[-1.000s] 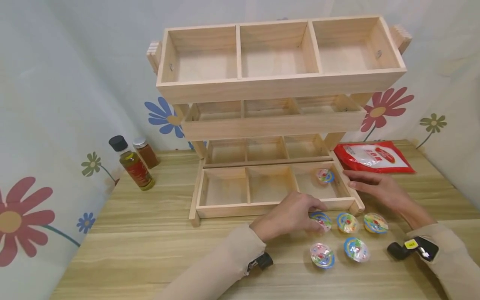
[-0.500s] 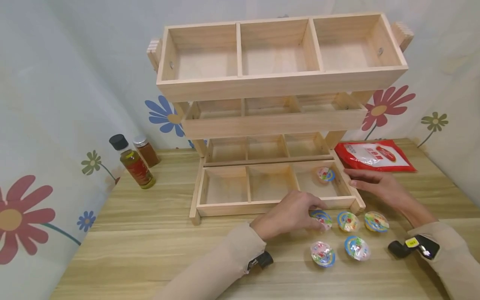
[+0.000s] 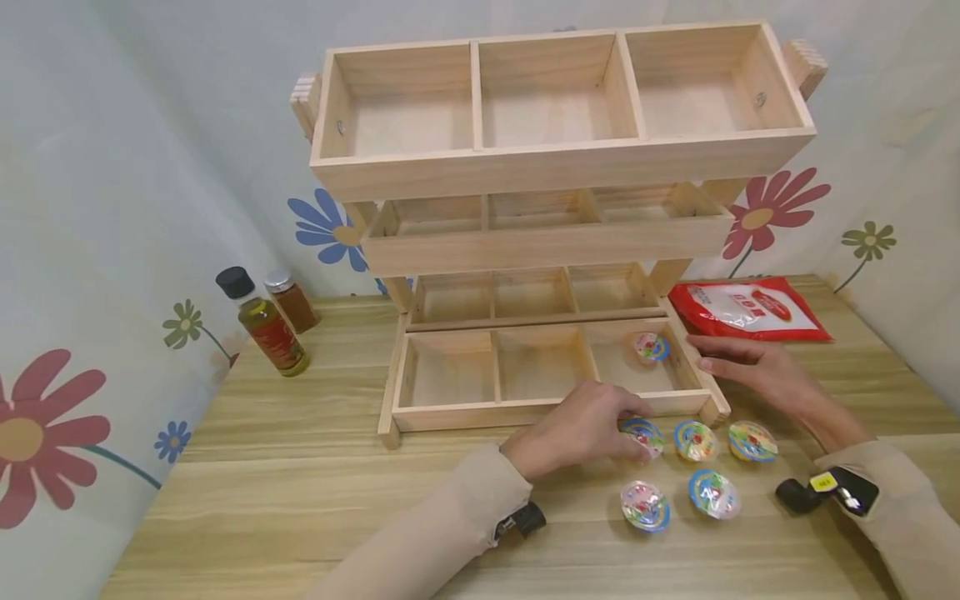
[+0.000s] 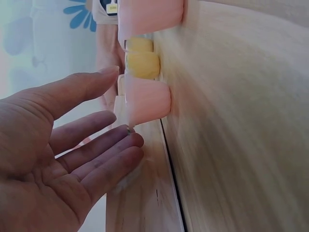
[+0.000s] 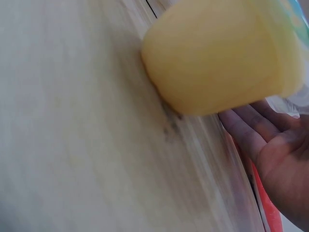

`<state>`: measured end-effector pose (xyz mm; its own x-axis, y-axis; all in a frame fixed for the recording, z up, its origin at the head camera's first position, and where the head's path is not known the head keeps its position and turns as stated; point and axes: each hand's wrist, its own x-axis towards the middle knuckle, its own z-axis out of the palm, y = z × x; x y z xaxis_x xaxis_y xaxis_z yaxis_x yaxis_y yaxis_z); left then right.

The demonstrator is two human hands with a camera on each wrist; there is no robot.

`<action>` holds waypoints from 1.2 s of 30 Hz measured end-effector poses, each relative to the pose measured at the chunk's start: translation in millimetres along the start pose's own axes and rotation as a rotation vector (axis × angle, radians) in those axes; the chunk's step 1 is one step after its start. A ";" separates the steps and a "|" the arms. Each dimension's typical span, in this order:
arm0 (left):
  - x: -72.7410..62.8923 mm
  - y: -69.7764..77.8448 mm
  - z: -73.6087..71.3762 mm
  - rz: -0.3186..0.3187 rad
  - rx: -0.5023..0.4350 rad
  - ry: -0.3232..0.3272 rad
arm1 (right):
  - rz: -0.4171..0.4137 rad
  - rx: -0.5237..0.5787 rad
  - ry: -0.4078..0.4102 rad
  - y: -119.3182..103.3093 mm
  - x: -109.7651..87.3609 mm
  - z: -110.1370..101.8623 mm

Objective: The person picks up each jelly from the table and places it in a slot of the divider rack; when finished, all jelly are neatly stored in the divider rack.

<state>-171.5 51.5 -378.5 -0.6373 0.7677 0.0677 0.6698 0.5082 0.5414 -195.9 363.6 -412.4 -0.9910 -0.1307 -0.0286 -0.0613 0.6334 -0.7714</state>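
In the head view my left hand hovers low in front of the wooden rack, thumb and fingers parted at the lid of a pink jelly cup. The left wrist view shows that cup standing between thumb and fingertips; contact cannot be made out. Loosely extended, my right hand has its fingertips at the rack's right side. Two yellow jelly cups, one in the middle and one at the right, continue the row. Nearer me are two pinkish cups, left and right.
Another jelly cup sits in the rack's bottom right compartment. A red and white bag lies behind my right hand. At the left stand an oil bottle and a brown jar. Upper tiers overhang the bottom one.
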 end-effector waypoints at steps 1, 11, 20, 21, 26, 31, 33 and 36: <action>0.4 -0.3 0.6 0.000 0.001 -0.001 | -0.001 -0.002 0.002 -0.2 -0.1 -0.1; 1.9 -2.5 7.1 0.018 0.038 -0.014 | -0.006 -0.022 0.011 -0.1 0.4 -0.9; 1.6 -0.4 14.7 0.025 0.069 0.023 | -0.012 -0.005 0.009 -1.9 -1.3 -0.1; 2.0 0.3 14.7 0.025 0.063 0.029 | -0.014 -0.006 0.009 -2.0 -1.5 0.0; 7.2 5.4 7.4 0.033 0.014 0.084 | -0.024 -0.010 0.009 -1.9 -1.5 0.7; 19.2 9.6 -4.8 -0.005 -0.042 0.151 | -0.029 -0.010 0.010 -1.5 -2.2 0.7; 25.3 10.3 -8.6 -0.032 -0.050 0.182 | -0.034 -0.009 0.014 -1.3 -2.2 0.6; 34.3 9.2 -10.9 -0.060 -0.094 0.235 | -0.034 -0.006 0.011 -1.4 -2.4 0.4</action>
<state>-191.3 78.2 -362.0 -0.7532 0.6200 0.2198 0.5965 0.5030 0.6254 -193.5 362.8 -411.5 -0.9896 -0.1441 0.0046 -0.0958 0.6332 -0.7681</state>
